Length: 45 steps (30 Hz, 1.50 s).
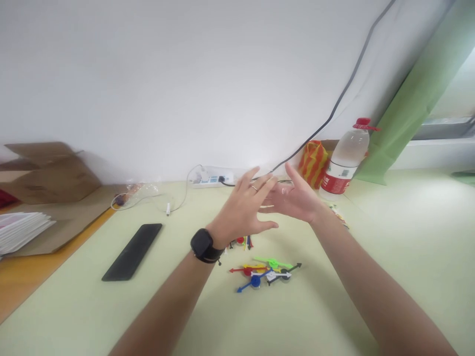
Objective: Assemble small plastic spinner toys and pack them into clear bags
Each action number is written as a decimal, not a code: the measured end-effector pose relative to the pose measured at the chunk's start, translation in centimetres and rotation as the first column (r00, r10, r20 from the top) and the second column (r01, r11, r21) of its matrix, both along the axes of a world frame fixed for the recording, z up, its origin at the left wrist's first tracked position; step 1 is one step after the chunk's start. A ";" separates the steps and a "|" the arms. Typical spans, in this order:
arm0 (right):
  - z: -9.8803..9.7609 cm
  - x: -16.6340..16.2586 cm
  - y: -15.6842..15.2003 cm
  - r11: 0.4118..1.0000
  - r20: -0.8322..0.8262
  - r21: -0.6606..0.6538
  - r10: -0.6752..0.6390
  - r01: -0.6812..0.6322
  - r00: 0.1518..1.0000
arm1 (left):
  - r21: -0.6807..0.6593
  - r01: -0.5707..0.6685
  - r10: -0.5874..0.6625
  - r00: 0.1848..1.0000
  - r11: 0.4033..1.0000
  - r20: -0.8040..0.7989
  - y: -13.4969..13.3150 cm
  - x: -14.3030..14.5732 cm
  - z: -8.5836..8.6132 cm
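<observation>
Counter (408, 237): pale green. Left hand (239, 207) and right hand (299, 200) hover above it, fingers wide on both, left overlapping right. Gloss on the right palm may be clear film; cannot confirm. Coloured arrows (273, 275) lie below in an overlapping heap, nearer the wearer. Small parts (240, 241) lie beyond, partly hidden. Judgement: keep palms high, clear of the heap.

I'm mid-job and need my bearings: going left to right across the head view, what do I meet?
Paper stack, black slab, white plug, watch, coloured arrows, bottle.
</observation>
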State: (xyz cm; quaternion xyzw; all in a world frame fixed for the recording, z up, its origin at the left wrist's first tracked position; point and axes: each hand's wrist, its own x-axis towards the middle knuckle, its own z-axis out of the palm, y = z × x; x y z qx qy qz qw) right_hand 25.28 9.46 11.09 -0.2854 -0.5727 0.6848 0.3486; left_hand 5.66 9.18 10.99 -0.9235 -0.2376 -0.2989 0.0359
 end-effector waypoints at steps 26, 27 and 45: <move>2.2 2.7 -1.6 0.892 0.728 0.401 -0.173 -0.207 0.664 | -0.705 -0.124 0.192 0.981 0.698 0.018 5.6 -7.6 -1.4; 1.7 2.0 -1.5 0.887 0.786 0.318 -0.050 -0.334 0.616 | -0.735 -0.110 0.186 0.982 0.669 0.022 5.7 -7.9 -1.2; -2.9 -4.8 -1.2 0.743 0.944 0.033 0.196 -0.668 0.265 | -0.897 0.407 -0.149 0.911 0.171 0.385 5.3 -7.4 -1.4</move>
